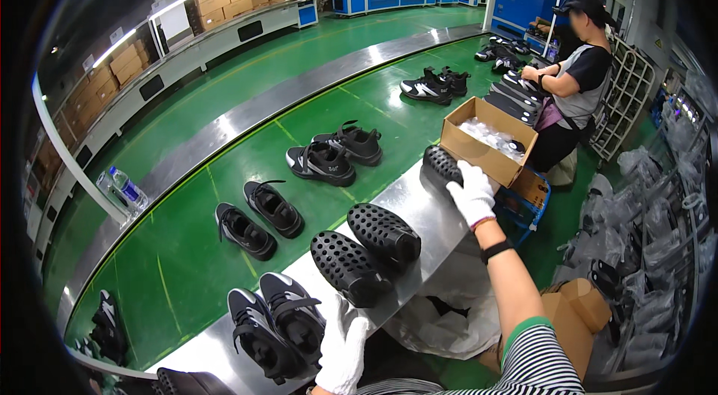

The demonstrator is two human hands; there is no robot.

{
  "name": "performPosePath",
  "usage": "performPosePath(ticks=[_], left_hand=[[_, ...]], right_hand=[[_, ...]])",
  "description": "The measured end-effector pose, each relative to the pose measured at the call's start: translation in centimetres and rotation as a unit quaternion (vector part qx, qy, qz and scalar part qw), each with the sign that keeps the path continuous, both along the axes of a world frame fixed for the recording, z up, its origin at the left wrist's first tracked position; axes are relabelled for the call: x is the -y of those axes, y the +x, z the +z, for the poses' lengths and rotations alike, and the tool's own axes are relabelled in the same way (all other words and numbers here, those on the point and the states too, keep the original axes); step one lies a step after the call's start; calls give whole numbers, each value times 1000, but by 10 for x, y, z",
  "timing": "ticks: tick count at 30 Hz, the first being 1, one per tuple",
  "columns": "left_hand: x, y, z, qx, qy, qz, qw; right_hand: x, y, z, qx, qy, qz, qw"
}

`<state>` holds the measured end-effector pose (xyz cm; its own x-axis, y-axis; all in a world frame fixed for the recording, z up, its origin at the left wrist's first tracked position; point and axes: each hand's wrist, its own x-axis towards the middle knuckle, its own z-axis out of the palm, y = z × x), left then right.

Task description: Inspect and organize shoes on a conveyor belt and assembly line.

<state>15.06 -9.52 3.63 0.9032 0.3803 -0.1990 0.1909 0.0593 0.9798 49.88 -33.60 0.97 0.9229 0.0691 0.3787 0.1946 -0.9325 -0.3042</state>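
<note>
Along the factory's green conveyor belt (176, 245) runs a bare steel ledge (430, 256), on which footwear is set out. In the head view, a perforated black slip-on shoe (441, 165) is noted near the ledge's far right end, just beside an open carton (488, 163); its near end is gripped by the gloved right hand (473, 194). The gloved left hand (342, 346), fingers loosely extended and nothing seen in it, is held at the ledge's near edge, between a perforated slip-on pair (350, 266) and black-and-white sneakers (273, 328). Risks assessed: the pair's heels are placed close to the near edge and could be tipped off by a brush of the left glove; a sneaker strap could be snagged likewise; the carton could be bumped if the gripped shoe is swung rightward.
</note>
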Motion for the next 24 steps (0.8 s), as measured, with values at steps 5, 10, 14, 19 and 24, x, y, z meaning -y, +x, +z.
performPosePath(ticks=[5,10,14,19,24], left_hand=[[2,0,-3,4,-60,31,998],[3,4,-16,16,-53,50,997],[0,13,-43,27,-101,105,989],[10,30,-62,-26,-144,152,977],[29,67,-60,85,-230,124,962]], right_hand=[[14,45,-1,19,-37,-35,999],[18,53,-2,-4,-21,-51,998],[-3,12,23,136,9,26,990],[-42,-111,75,67,137,344,926],[-68,-133,68,66,141,373,915]])
